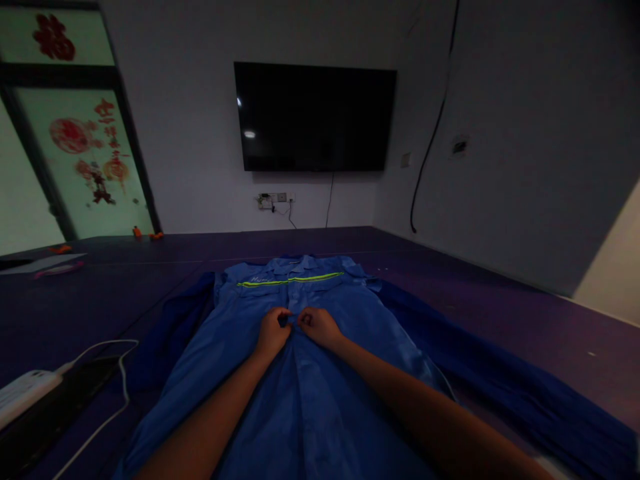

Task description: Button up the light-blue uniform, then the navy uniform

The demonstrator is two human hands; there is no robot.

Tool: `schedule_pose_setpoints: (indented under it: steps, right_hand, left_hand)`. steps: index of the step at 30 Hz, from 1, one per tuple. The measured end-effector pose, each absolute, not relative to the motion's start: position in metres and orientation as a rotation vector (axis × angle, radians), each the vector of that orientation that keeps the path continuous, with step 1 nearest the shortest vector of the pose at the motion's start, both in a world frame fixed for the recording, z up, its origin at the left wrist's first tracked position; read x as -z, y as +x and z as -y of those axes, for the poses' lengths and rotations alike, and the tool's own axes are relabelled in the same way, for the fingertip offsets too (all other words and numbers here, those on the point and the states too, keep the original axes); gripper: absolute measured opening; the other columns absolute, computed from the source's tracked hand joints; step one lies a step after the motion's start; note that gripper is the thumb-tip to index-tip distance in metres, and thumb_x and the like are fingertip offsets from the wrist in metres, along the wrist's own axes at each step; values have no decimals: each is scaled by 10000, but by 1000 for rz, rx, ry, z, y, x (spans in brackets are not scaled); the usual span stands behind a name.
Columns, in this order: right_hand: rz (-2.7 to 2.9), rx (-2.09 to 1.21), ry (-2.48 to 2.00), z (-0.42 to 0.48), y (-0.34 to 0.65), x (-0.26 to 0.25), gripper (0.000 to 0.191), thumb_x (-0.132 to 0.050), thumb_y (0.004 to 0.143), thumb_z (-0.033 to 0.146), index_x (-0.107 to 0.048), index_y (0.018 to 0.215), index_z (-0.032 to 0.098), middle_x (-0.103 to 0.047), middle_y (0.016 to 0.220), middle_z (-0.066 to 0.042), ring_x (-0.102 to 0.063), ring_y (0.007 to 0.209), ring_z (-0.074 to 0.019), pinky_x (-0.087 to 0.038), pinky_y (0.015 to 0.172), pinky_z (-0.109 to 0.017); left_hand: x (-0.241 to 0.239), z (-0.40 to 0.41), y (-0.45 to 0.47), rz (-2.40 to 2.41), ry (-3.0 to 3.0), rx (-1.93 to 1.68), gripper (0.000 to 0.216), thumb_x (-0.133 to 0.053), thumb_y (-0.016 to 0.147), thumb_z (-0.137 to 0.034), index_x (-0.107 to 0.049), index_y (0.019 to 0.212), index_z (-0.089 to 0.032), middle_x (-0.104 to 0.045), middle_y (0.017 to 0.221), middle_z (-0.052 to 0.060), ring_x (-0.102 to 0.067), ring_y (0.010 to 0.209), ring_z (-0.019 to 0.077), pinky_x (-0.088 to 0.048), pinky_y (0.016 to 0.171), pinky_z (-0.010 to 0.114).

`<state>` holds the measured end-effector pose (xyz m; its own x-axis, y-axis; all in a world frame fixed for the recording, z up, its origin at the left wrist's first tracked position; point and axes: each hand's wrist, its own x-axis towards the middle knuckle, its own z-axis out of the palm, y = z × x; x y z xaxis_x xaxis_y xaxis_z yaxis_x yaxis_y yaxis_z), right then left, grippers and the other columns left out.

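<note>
A blue work jacket with a yellow-green reflective stripe across the chest lies flat, front side up, on a dark purple surface. Its sleeves spread out to both sides. My left hand and my right hand meet at the middle of the jacket's front, just below the chest stripe. Both hands pinch the fabric edges of the front placket, fingers curled and nearly touching each other. What lies between the fingertips is too small and dark to make out.
A white power strip with a white cable lies at the near left beside a dark flat object. A black television hangs on the far wall above a socket. Small orange items sit by the glass door.
</note>
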<state>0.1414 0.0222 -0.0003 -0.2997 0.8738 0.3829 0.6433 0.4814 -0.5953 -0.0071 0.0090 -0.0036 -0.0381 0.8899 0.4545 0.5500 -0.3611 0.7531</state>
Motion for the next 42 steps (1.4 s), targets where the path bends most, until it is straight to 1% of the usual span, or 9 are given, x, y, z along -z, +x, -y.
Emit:
schedule_pose_setpoints:
  steps: [8,15,18,23,28,31,34,37,42]
  right_hand:
    - [2036,-429,-1260,-23,142,0,97,-561,685,156,-647,718,188,-612,586,21,-527,508,-91,-343,480,-175]
    - [2035,-466,-1256,-26,142,4,103,-560,685,156,-642,741,182,-610,592,23,-539,525,-90,-347,477,-167]
    - [2043,-456,-1266,-26,142,4,106,-561,688,166,-643,752,187,-609,587,27,-542,527,-92,-349,477,-169]
    - [2063,-418,-1252,-24,142,2,105,-557,690,163,-641,747,189,-616,602,20,-542,534,-97,-353,489,-177]
    - [2137,-378,-1219,-22,144,0,122,-538,697,140,-634,764,176,-605,603,14,-526,525,-94,-351,495,-179]
    - [2215,-304,-1132,-21,148,-3,120,-534,691,121,-624,753,169,-603,641,3,-526,564,-96,-364,536,-181]
    - [2291,-221,-1055,-19,152,-6,122,-528,681,103,-614,740,166,-600,678,-9,-530,617,-104,-369,569,-183]
    - [2335,-173,-1001,-20,153,-6,122,-523,673,91,-604,726,165,-595,690,-12,-532,649,-111,-371,588,-186]
    - [2343,-179,-987,-20,152,-4,136,-518,672,91,-606,741,166,-596,712,-15,-537,667,-113,-373,598,-189]
  left_hand:
    - [2,-8,-7,-1507,1912,-1343,244,-578,609,-7,-634,804,-141,-650,848,39,-593,822,133,-453,791,260]
    - [-1,-9,-8,-1528,1963,-1297,235,-578,609,8,-641,787,-132,-644,841,40,-586,816,133,-456,789,262]
    - [-2,-8,-9,-1541,2019,-1262,244,-577,613,12,-648,790,-140,-639,878,40,-579,850,137,-451,819,273]
    - [-1,-8,-10,-1562,2173,-1179,235,-561,655,-20,-661,818,-156,-614,989,60,-555,958,165,-422,899,321]
    - [-7,-4,-16,-1532,2495,-958,209,-544,697,-76,-663,843,-166,-571,1087,82,-513,1022,199,-400,910,329]
    - [-13,-1,-20,-1431,2665,-862,165,-515,724,-103,-649,794,-169,-582,1044,75,-508,1002,198,-401,882,322]
    - [-16,-1,-22,-1373,2761,-798,156,-474,747,-111,-621,736,-160,-601,886,73,-527,898,183,-416,802,303]
    - [-16,-1,-22,-1395,2785,-749,151,-459,749,-120,-596,697,-155,-582,755,63,-529,799,177,-412,721,288]
    - [-13,-1,-22,-1421,2689,-783,124,-471,722,-111,-584,717,-162,-585,762,49,-533,782,167,-402,700,267]
